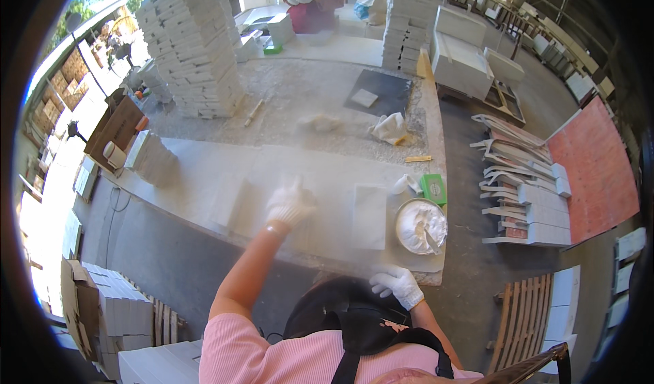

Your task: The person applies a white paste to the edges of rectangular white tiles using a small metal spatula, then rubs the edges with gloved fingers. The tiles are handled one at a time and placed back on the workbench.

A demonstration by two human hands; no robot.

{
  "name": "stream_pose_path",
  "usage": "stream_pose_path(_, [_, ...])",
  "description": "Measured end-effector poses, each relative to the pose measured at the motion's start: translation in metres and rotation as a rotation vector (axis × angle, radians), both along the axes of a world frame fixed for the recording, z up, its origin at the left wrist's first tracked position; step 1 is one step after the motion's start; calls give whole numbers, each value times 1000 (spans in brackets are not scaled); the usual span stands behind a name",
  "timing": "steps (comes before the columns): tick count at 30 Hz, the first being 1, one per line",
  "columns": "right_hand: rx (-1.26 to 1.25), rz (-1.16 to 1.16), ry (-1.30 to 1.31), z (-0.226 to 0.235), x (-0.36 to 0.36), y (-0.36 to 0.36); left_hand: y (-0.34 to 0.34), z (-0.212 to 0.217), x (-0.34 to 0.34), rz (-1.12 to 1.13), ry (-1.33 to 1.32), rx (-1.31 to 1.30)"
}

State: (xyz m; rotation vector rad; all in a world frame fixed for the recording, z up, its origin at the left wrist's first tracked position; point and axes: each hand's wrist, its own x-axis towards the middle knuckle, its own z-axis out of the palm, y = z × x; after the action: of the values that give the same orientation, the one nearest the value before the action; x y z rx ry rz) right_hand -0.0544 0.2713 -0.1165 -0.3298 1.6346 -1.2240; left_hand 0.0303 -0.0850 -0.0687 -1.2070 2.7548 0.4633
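My left hand [291, 203], in a white knit glove, reaches over the middle of the pale worktable [197, 156]; haze smears its fingers, so their grip and anything under them cannot be made out. At the table's front edge my right hand [398, 286], gloved too, is open with its fingers apart and nothing in them. A white rectangular tile [369, 216] lies flat between the hands. Beyond my right hand stands a round bowl [399, 229] of white paste [413, 219], with a putty knife [432, 240] resting in it. A blurred pale slab [231, 201] lies left of my left hand.
Beside the bowl sit a green box [433, 189] and a crumpled white cloth [407, 184]. Farther back are a dark mat [381, 88], a plastic bag [390, 129] and tall tile stacks [187, 50]. Another person [313, 3] works across the table. Wooden pallets [521, 316] stand at right.
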Motion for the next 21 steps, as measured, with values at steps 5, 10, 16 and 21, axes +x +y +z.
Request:
stream_pose_path(5, [12,-9,-34,-5,0,1,34,-1,45,-177,226,-331])
stream_pose_path(10, [17,11,-26,-7,-1,2,61,17,72,142,38,72])
stream_pose_path(16, [12,4,-19,-8,0,2,64,34,61,191,-66,101])
stream_pose_path(21, [25,11,-4,-7,1,1,64,36,58,190,-85,92])
